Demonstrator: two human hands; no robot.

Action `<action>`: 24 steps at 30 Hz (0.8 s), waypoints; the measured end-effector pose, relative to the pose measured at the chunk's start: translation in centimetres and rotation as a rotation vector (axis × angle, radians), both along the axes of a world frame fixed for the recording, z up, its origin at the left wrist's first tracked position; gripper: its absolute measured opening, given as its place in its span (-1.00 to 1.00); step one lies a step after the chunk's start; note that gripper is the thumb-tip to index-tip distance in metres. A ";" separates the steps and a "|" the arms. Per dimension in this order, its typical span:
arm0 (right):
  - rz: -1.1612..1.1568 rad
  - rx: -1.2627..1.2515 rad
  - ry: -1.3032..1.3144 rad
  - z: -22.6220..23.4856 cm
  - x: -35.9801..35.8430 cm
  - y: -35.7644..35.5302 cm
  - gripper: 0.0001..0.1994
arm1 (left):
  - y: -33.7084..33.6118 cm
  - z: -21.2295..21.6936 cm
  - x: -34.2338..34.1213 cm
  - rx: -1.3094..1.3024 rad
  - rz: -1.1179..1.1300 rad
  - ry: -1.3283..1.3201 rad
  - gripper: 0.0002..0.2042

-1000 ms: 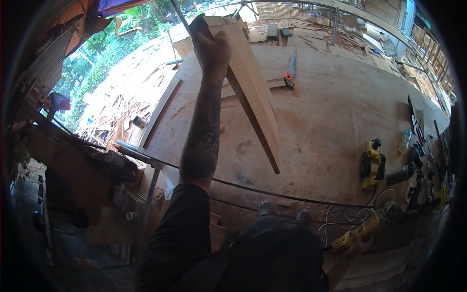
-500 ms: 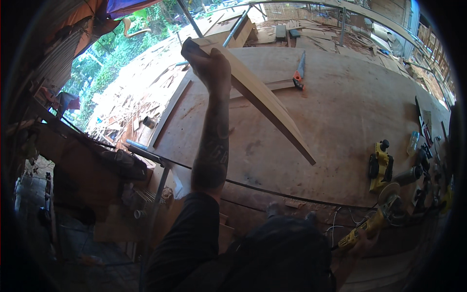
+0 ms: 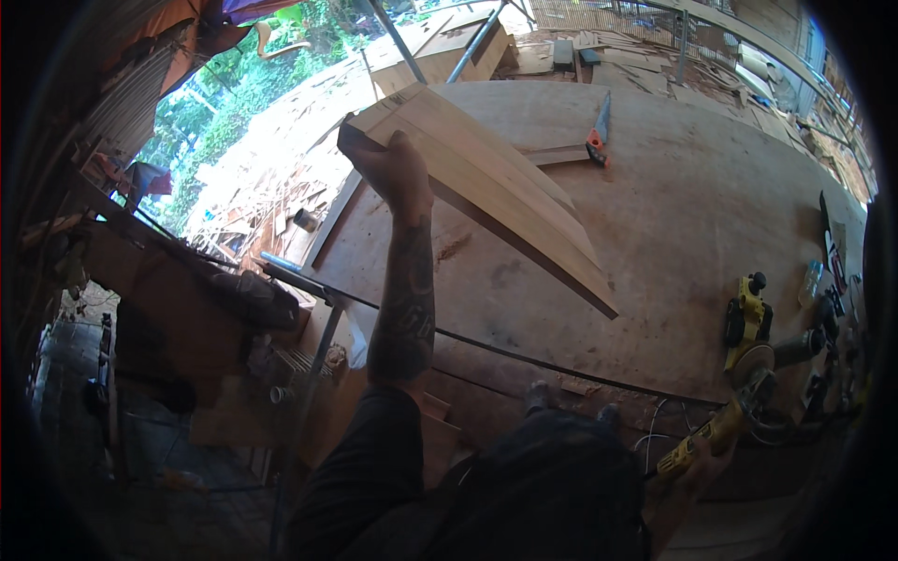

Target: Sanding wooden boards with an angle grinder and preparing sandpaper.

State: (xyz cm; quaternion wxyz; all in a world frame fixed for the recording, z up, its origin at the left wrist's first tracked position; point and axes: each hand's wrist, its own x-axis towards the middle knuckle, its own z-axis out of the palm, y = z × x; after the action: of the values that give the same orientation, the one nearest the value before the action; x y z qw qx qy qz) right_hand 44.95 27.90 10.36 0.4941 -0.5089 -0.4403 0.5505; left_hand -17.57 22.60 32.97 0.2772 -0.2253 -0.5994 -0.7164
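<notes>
Long pale board (image 3: 496,182), smooth-planed with straight grain and squared edges, held raised in the upper centre above the broad brown plywood floor (image 3: 673,234); left hand (image 3: 393,173) clenched around its near end; right hand (image 3: 703,458), lower right, partly cut off, grips a yellow angle grinder (image 3: 725,421).

The left arm reaches straight up and away from the body, the forearm bare and tattooed, the upper arm in a dark sleeve. The left hand (image 3: 393,173) is at the top of that reach, its back turned to the camera, fingers curled in a closed grip around the end of a wooden plank (image 3: 486,182). The right hand (image 3: 706,458) shows only at the lower right edge, low beside the body, closed around the handle of a yellow tool (image 3: 711,430); its fingers are hard to make out.
</notes>
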 end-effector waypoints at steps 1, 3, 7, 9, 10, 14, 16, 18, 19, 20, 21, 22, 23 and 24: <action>-0.016 -0.035 -0.017 0.1 -0.3 0.0 -0.08 | -0.5 -0.4 0.4 0.004 0.025 -0.018 -0.40; 0.028 0.017 0.015 0.1 -0.7 0.0 -0.09 | -1.7 -1.1 1.3 -0.002 0.031 0.015 -0.45; 0.033 -0.061 -0.005 -0.7 -0.8 0.2 -0.09 | -4.6 -2.6 3.7 0.240 -0.103 -0.172 -0.38; 0.070 -0.041 0.020 -1.4 -0.5 0.6 -0.12 | -6.0 -4.0 5.6 0.422 -0.194 -0.197 -0.35; 0.046 -0.066 -0.004 -1.7 -0.2 0.7 -0.12 | -6.8 -4.8 6.6 0.575 -0.335 -0.220 -0.30; 0.052 0.003 -0.064 -2.4 -0.1 1.4 -0.18 | -11.3 -8.5 8.8 0.531 -0.170 -0.314 -0.26; 0.056 0.024 -0.076 -2.2 -0.4 1.7 -0.20 | -13.8 -11.0 9.6 0.563 -0.057 -0.395 -0.27; 0.110 0.091 0.024 -1.7 -0.8 1.9 -0.22 | -16.5 -13.8 11.4 0.670 0.024 -0.579 -0.34; 0.091 0.052 -0.030 -1.4 -1.0 2.0 -0.22 | -17.7 -15.4 12.2 0.695 0.068 -0.594 -0.34; 0.117 0.028 -0.010 -1.1 -1.3 2.1 -0.24 | -19.0 -16.9 13.1 0.733 0.103 -0.645 -0.38; 0.186 0.030 0.052 -0.9 -1.5 2.3 -0.26 | -20.1 -18.4 13.7 0.770 0.114 -0.695 -0.42; 0.165 0.008 -0.001 -0.6 -1.7 2.5 -0.26 | -21.0 -19.9 14.5 0.785 0.163 -0.697 -0.42; 0.192 -0.020 -0.020 -0.4 -1.9 2.8 -0.25 | -21.6 -21.5 15.5 0.651 0.265 -0.735 -0.47; 0.224 -0.022 -0.001 -0.1 -1.9 3.0 -0.24 | -22.2 -22.9 16.7 0.496 0.340 -0.763 -0.52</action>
State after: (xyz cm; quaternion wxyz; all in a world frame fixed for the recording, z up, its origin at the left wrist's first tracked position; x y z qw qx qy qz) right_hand 43.03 30.85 10.27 0.4237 -0.4622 -0.4885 0.6068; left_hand -0.89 0.36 10.07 0.1961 0.2271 -0.4978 -0.8137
